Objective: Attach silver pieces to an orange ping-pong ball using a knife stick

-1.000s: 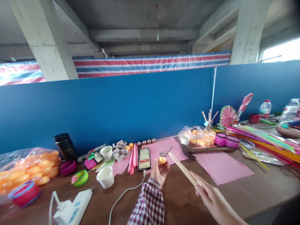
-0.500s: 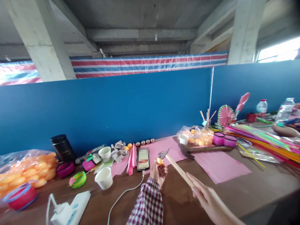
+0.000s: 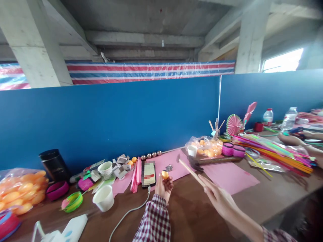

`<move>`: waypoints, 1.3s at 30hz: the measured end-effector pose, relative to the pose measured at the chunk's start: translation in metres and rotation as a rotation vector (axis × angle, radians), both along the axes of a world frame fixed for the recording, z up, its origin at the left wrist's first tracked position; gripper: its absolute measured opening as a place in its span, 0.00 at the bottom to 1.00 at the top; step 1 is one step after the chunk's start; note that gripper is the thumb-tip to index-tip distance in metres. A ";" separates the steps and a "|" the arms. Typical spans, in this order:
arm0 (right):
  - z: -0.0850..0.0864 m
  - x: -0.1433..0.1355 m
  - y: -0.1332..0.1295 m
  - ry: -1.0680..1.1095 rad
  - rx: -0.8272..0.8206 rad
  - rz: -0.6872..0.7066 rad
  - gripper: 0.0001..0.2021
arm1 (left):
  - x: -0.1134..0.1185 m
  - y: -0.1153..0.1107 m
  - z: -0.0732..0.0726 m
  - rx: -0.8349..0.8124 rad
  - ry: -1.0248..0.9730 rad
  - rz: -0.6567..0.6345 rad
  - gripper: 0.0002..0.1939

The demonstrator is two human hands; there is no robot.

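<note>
Between the fingertips of my left hand (image 3: 164, 187) is a small orange ball (image 3: 165, 174), raised over the table just right of the phone (image 3: 148, 174). My right hand (image 3: 217, 194) grips the pale wooden handle of a tool (image 3: 193, 172); its thin dark head points up and left, apart from the ball. Behind the ball a small heap of shiny metal pieces (image 3: 169, 167) lies on a pink sheet (image 3: 176, 161). Another pink sheet (image 3: 230, 178) lies to the right of the tool.
White cups (image 3: 103, 199), a charging cable, a power strip (image 3: 75, 228) and a bag of orange balls (image 3: 24, 191) are on the left. Colourful sticks (image 3: 275, 151), bottles and another person's arms (image 3: 295, 140) are on the right. A blue partition (image 3: 113, 114) stands behind.
The view has turned slightly right. The tool's head has moved away from the ball to the right, and the metal pieces show more plainly. Another person's arms reach further into view.
</note>
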State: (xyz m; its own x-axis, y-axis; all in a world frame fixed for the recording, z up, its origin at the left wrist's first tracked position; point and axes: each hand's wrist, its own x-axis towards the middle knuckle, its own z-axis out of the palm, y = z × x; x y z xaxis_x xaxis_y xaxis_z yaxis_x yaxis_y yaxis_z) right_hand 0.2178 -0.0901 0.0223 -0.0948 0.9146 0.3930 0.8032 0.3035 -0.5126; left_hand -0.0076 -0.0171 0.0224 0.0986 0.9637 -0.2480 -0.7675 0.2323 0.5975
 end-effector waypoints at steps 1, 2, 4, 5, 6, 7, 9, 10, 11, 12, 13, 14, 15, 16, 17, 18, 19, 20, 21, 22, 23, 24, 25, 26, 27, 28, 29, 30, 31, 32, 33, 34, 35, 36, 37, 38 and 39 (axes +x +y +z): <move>0.004 0.004 0.006 -0.049 -0.001 -0.032 0.22 | 0.000 0.001 0.000 -0.006 0.009 0.002 0.18; 0.009 0.007 0.013 -0.093 -0.011 -0.068 0.22 | 0.000 0.001 0.000 -0.009 0.018 0.003 0.18; 0.019 0.012 0.025 -0.171 -0.044 -0.121 0.22 | 0.000 0.002 0.000 -0.015 0.041 0.006 0.17; 0.024 0.014 0.031 -0.206 -0.062 -0.148 0.22 | 0.001 0.002 -0.001 -0.016 0.053 0.008 0.17; 0.030 0.015 0.037 -0.243 -0.085 -0.167 0.22 | 0.001 0.002 -0.001 -0.017 0.067 0.011 0.17; 0.035 0.016 0.042 -0.279 -0.114 -0.188 0.22 | 0.001 0.002 -0.001 -0.015 0.079 0.015 0.16; 0.044 0.015 0.053 -0.325 -0.164 -0.230 0.21 | 0.002 0.002 -0.003 -0.016 0.110 0.023 0.15; 0.047 0.013 0.058 -0.336 -0.175 -0.244 0.20 | 0.002 0.002 -0.003 -0.011 0.121 0.026 0.15; 0.050 0.012 0.064 -0.342 -0.174 -0.255 0.20 | 0.002 0.002 -0.004 0.004 0.135 0.030 0.14; 0.051 0.011 0.069 -0.352 -0.167 -0.258 0.19 | 0.002 0.002 -0.005 0.005 0.150 0.040 0.14; 0.052 0.010 0.075 -0.353 -0.167 -0.259 0.19 | 0.002 0.002 -0.005 -0.005 0.165 0.044 0.13; 0.052 0.009 0.081 -0.352 -0.169 -0.259 0.18 | 0.002 0.003 -0.005 -0.001 0.175 0.040 0.13; 0.052 0.009 0.086 -0.352 -0.174 -0.261 0.18 | 0.002 0.003 -0.005 0.003 0.190 0.043 0.13; 0.051 0.009 0.091 -0.351 -0.179 -0.261 0.17 | 0.003 0.003 -0.005 0.007 0.201 0.044 0.13; 0.051 0.009 0.096 -0.352 -0.183 -0.260 0.17 | 0.003 0.003 -0.004 0.012 0.209 0.041 0.13; 0.050 0.009 0.099 -0.355 -0.187 -0.258 0.17 | 0.003 0.003 -0.003 0.016 0.214 0.037 0.13; 0.050 0.009 0.103 -0.358 -0.190 -0.254 0.17 | 0.003 0.003 -0.003 0.015 0.219 0.032 0.13; 0.050 0.009 0.105 -0.361 -0.193 -0.250 0.16 | 0.003 0.003 -0.002 0.014 0.222 0.028 0.13; 0.050 0.009 0.108 -0.364 -0.196 -0.246 0.16 | 0.003 0.002 -0.002 0.012 0.226 0.027 0.13; 0.050 0.009 0.110 -0.366 -0.200 -0.241 0.16 | 0.003 0.002 -0.002 0.010 0.228 0.024 0.14; 0.051 0.009 0.111 -0.368 -0.204 -0.237 0.16 | 0.003 0.002 -0.002 0.004 0.229 0.023 0.14; 0.052 0.008 0.113 -0.370 -0.210 -0.235 0.16 | 0.003 0.002 -0.002 0.001 0.229 0.024 0.14; 0.053 0.007 0.115 -0.372 -0.215 -0.232 0.16 | 0.003 0.001 -0.001 0.000 0.225 0.021 0.14; 0.053 0.007 0.117 -0.375 -0.220 -0.230 0.15 | 0.003 0.001 -0.001 0.000 0.221 0.018 0.14; 0.054 0.006 0.120 -0.380 -0.224 -0.228 0.15 | 0.004 0.001 -0.001 -0.002 0.218 0.015 0.13; 0.054 0.005 0.122 -0.385 -0.227 -0.225 0.15 | 0.004 0.001 -0.001 -0.001 0.218 0.015 0.14; 0.053 0.004 0.124 -0.391 -0.228 -0.222 0.15 | 0.004 0.001 0.000 -0.002 0.220 0.015 0.14; 0.053 0.003 0.127 -0.397 -0.229 -0.218 0.15 | 0.005 0.001 0.000 -0.002 0.223 0.014 0.14; 0.052 0.003 0.129 -0.403 -0.231 -0.214 0.15 | 0.005 0.002 0.000 -0.006 0.225 0.013 0.14; 0.051 0.002 0.130 -0.409 -0.232 -0.211 0.15 | 0.005 0.002 0.000 -0.010 0.225 0.013 0.14; 0.051 0.001 0.132 -0.414 -0.234 -0.210 0.15 | 0.005 0.002 0.000 -0.013 0.225 0.012 0.14; 0.050 0.000 0.133 -0.420 -0.234 -0.208 0.15 | 0.005 0.003 0.000 -0.018 0.226 0.011 0.14; 0.049 0.000 0.133 -0.425 -0.233 -0.207 0.15 | 0.005 0.003 -0.001 -0.022 0.227 0.009 0.14; 0.049 -0.001 0.133 -0.431 -0.230 -0.204 0.15 | 0.004 0.004 -0.002 -0.027 0.230 0.006 0.14; 0.049 -0.001 0.133 -0.436 -0.226 -0.203 0.14 | 0.004 0.004 -0.003 -0.032 0.231 0.002 0.14; 0.050 -0.001 0.133 -0.440 -0.222 -0.202 0.14 | 0.003 0.005 -0.004 -0.036 0.231 -0.002 0.14; 0.051 -0.002 0.132 -0.445 -0.217 -0.201 0.13 | 0.003 0.005 -0.005 -0.041 0.228 -0.008 0.14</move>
State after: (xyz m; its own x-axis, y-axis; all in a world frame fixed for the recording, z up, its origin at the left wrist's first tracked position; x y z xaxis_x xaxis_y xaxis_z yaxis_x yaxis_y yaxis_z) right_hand 0.2161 0.0421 0.0728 -0.0235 0.9877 0.1546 0.9886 0.0460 -0.1434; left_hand -0.0051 -0.0121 0.0171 0.0430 0.9517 -0.3040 -0.6116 0.2657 0.7452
